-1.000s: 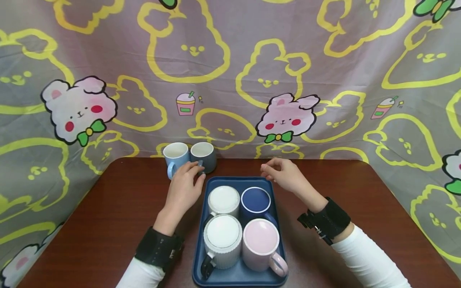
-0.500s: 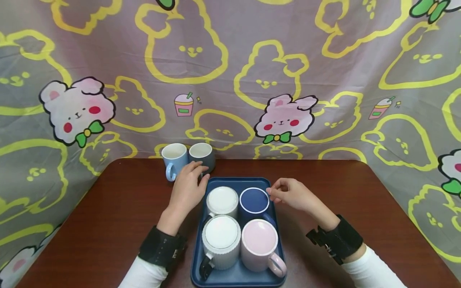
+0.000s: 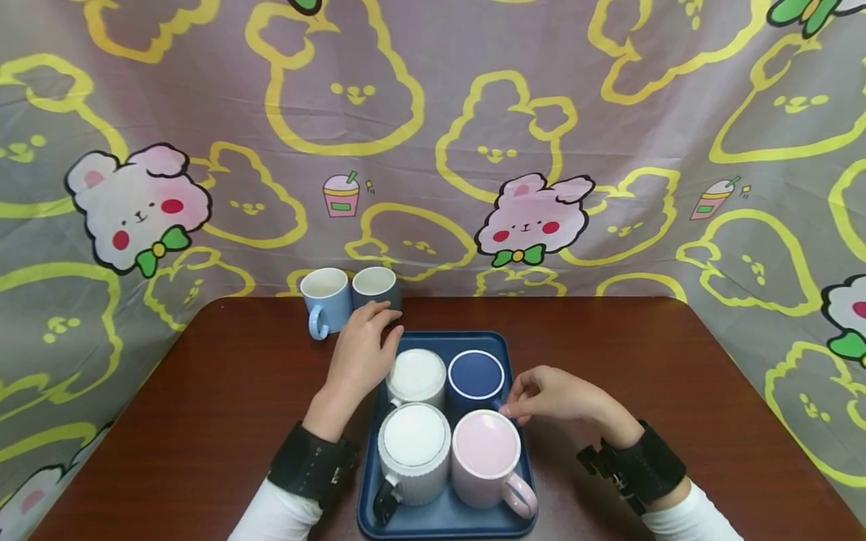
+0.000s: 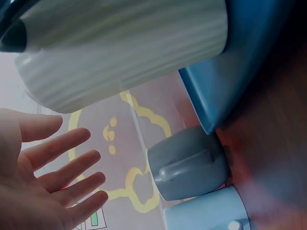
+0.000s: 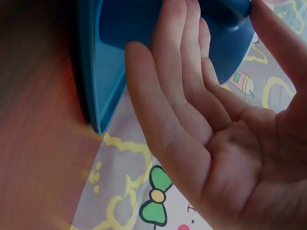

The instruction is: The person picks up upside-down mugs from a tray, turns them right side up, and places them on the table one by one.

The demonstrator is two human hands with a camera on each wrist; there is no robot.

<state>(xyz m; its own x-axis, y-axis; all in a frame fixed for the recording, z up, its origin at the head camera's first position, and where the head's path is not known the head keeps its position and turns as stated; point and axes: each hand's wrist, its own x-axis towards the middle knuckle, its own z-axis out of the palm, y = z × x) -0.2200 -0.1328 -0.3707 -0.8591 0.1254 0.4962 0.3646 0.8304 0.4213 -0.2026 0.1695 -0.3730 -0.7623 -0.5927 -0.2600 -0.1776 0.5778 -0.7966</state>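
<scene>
A dark blue tray (image 3: 436,518) holds two white ribbed mugs (image 3: 418,376) (image 3: 414,443), a navy mug (image 3: 476,373) and a pink mug (image 3: 485,451). My right hand (image 3: 514,406) reaches in from the right, its thumb and fingers closed on either side of the navy mug's handle; the right wrist view shows the navy mug (image 5: 144,24) between them. My left hand (image 3: 368,342) hovers with straight, spread fingers (image 4: 62,167) at the tray's back left corner. It is beside the rear white mug (image 4: 120,52) and holds nothing.
A light blue mug (image 3: 325,299) and a grey mug (image 3: 375,285) stand together on the brown table (image 3: 203,406) just behind the tray's left corner, near my left fingertips. A patterned cloth hangs behind the table.
My right hand has come down and toward me, from above the tray's back right corner to the navy mug's handle. My left hand has drifted slightly right, away from the grey mug.
</scene>
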